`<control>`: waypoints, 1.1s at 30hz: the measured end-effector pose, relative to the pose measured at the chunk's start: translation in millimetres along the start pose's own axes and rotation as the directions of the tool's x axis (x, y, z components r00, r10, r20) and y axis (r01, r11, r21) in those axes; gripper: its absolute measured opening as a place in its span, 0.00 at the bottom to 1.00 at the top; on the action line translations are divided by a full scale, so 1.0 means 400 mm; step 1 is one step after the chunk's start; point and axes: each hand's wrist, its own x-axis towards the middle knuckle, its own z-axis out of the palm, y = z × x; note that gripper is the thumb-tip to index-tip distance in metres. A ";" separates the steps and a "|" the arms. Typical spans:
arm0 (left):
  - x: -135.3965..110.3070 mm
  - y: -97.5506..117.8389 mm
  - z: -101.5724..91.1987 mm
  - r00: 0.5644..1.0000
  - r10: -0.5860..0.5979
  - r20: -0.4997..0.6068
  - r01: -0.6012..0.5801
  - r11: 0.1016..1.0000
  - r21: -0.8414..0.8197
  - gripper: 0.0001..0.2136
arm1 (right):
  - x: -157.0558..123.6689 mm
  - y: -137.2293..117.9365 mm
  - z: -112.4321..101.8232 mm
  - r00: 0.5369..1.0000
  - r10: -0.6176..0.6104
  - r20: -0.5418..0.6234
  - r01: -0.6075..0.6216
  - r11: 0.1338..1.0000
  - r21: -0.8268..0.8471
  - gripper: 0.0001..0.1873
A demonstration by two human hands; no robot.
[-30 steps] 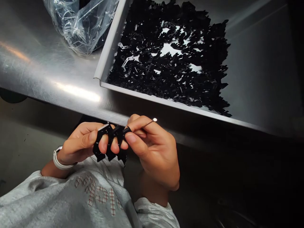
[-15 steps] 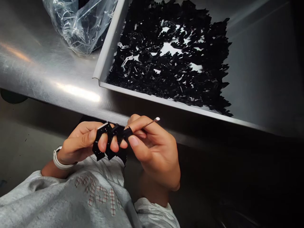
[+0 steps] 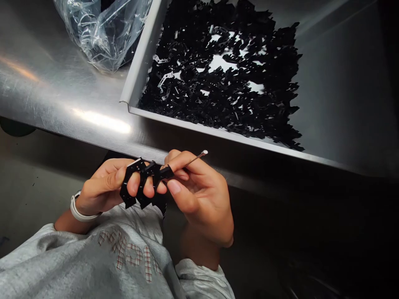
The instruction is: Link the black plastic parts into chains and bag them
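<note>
My left hand [image 3: 104,187] is closed round a row of flat black plastic parts [image 3: 141,187], its fingers threaded between them. My right hand [image 3: 199,195] pinches the right end of that row together with a thin metal pin [image 3: 196,158] whose pale tip sticks out up and to the right. Both hands hover just below the front edge of a steel table [image 3: 77,104], above my grey sweatshirt [image 3: 93,261]. A white band sits on my left wrist [image 3: 76,209].
A steel tray [image 3: 137,62] on the table holds a heap of several loose black parts [image 3: 230,74]. A crumpled clear plastic bag [image 3: 102,29] lies at the tray's left. Dark floor lies under the table.
The hands and the row of black parts have shifted slightly up; the pin's tip has moved a little. The grip is the same.
</note>
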 end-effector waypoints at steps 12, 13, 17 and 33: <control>0.010 0.002 0.003 0.998 -0.012 0.066 0.018 0.997 -0.078 0.16 | -0.001 -0.010 0.008 0.996 -0.078 -0.051 0.068 0.983 -0.171 0.10; 0.010 0.001 0.002 0.997 -0.019 0.069 0.023 0.998 -0.065 0.17 | -0.001 -0.011 0.009 0.995 -0.078 -0.059 0.067 0.983 -0.169 0.10; 0.008 -0.003 0.000 0.998 -0.027 0.051 0.029 0.999 -0.043 0.18 | -0.001 -0.016 0.011 0.992 -0.054 -0.112 0.040 0.991 -0.126 0.05; 0.001 -0.006 -0.004 0.994 -0.077 0.072 0.073 0.995 0.063 0.20 | 0.003 -0.001 0.007 0.995 0.003 0.098 -0.010 0.997 0.075 0.07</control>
